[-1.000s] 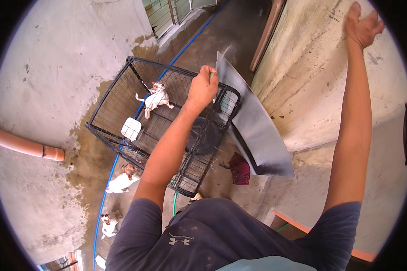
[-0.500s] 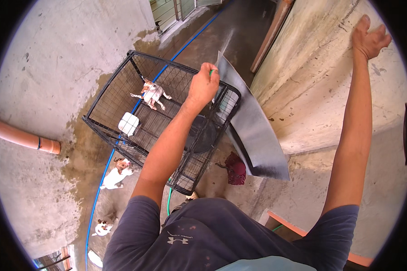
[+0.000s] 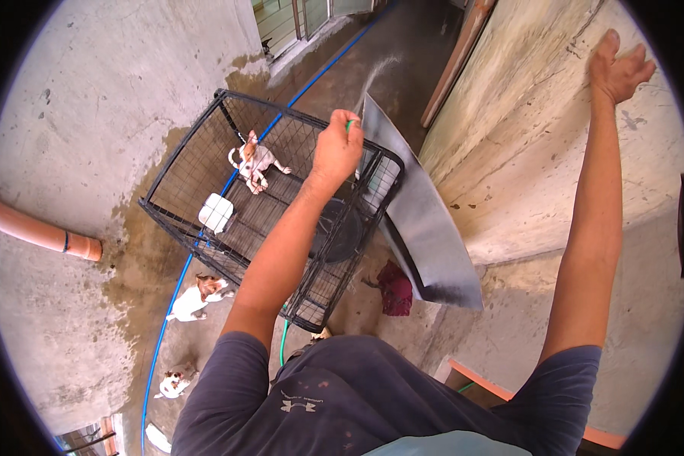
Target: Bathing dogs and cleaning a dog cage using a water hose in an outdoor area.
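My left hand [image 3: 337, 152] is closed around the end of a green hose [image 3: 349, 125], above the right side of a black wire cage [image 3: 228, 182]. A thin spray of water [image 3: 375, 74] shoots from the hose end toward the far wet floor. My right hand [image 3: 620, 71] lies on the rough concrete wall at upper right, fingers apart and holding nothing. Inside the cage are a white and brown dog [image 3: 257, 159], a white container [image 3: 216, 213] and a dark round basin [image 3: 336, 232]. Beside the cage, a grey sheet panel [image 3: 433, 228] leans at a tilt.
Two more dogs, a nearer one [image 3: 174, 384] and another by the cage [image 3: 196, 298], are on the floor at left. A blue hose [image 3: 159, 342] runs lengthwise under the cage. A dark red cloth [image 3: 394, 289] lies beside the panel. An orange pipe [image 3: 45, 232] juts from the left wall.
The caged dog has turned its head and shifted its body. The dog beside the cage has moved slightly. My left hand has shifted a little left, and the water spray now curves to the right.
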